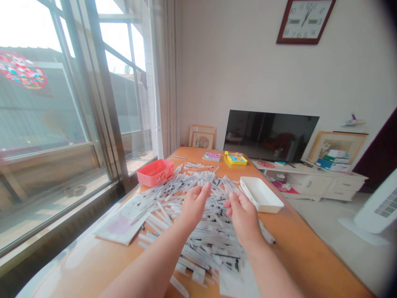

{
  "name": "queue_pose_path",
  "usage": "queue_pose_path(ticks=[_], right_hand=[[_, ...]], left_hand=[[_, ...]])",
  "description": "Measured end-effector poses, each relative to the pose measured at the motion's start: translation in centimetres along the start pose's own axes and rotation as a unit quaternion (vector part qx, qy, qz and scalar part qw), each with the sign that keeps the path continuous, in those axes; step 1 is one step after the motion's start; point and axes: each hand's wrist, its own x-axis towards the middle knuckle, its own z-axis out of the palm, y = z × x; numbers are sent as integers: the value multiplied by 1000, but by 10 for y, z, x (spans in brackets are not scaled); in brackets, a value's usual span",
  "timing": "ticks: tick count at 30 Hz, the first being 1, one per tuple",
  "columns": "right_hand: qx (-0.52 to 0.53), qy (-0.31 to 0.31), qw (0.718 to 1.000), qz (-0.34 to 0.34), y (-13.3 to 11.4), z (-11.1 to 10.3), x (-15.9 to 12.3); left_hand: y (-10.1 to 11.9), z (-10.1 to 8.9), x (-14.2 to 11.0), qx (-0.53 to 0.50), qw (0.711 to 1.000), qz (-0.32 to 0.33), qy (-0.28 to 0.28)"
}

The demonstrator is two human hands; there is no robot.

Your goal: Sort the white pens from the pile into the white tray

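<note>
A large heap of white and clear pen barrels (214, 244) with black ends covers the middle of the wooden table. Above the heap, my left hand (194, 203) is closed, thumb up and fingers curled together. A short distance to its right, my right hand (243, 214) is also closed, thumb pressed against the bent fingers. Anything either hand grips is too small or blurred to name. The white tray (263, 196) lies just beyond my right hand. On the far left of the heap stands a red plastic basket (155, 173).
A printed paper booklet (122, 221) lies left of the heap. At the table's far end are a yellow box (236, 159) and a small colourful book (211, 157). A window (77, 103) borders the left side; a television (269, 134) stands beyond the table.
</note>
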Motion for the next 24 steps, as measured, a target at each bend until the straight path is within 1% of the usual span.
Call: queue_pose_path(ticks=[1, 2, 3, 5, 6, 7, 8, 9, 10, 12, 13, 14, 15, 18, 20, 21, 22, 23, 24], right_hand=[[1, -24, 1000, -1, -2, 3, -3], [3, -49, 999, 2, -5, 7, -7], [2, -69, 998, 7, -9, 10, -10], [-25, -102, 994, 2, -17, 15, -19], [-52, -124, 991, -13, -21, 17, -24], [-87, -155, 983, -39, -25, 19, -32], [-129, -204, 968, -74, -30, 21, -40], [-166, -266, 944, -102, -33, 22, -49], [-201, -331, 914, -121, -37, 23, -59], [-268, -427, 853, -135, -42, 25, -78], [-297, -458, 828, -126, -45, 26, -85], [-323, -474, 811, -115, -47, 27, -90], [-353, -478, 796, -115, -50, 29, -93], [-412, -510, 737, -161, -58, 37, -92], [-446, -524, 705, -172, -60, 43, -90], [-456, -521, 700, -171, -59, 45, -89], [-461, -511, 706, -168, -57, 46, -88], [-454, -491, 724, -170, -54, 46, -87], [-429, -463, 756, -176, -50, 43, -85]], left_hand=[[-2, -1, 0, -23, 1000, -11, -15], [-5, -1, 1, -60, 998, -27, -17], [-7, -3, 3, -101, 994, -41, -6], [-13, -10, 11, -172, 983, -55, 41], [-15, -15, 17, -210, 972, -64, 78], [-16, -22, 22, -224, 968, -63, 97], [-17, -28, 28, -231, 964, -61, 113], [-18, -36, 33, -241, 960, -63, 131], [-17, -43, 37, -269, 947, -74, 159], [-16, -56, 42, -306, 929, -93, 188], [-15, -61, 44, -316, 923, -94, 196], [-14, -65, 44, -320, 922, -92, 199], [-14, -68, 44, -322, 920, -91, 202], [-15, -73, 44, -323, 918, -97, 210], [-16, -74, 44, -323, 918, -98, 209], [-16, -74, 45, -324, 919, -95, 206], [-16, -74, 45, -325, 920, -90, 202], [-15, -75, 45, -327, 921, -81, 197], [-14, -77, 46, -329, 922, -70, 191]])
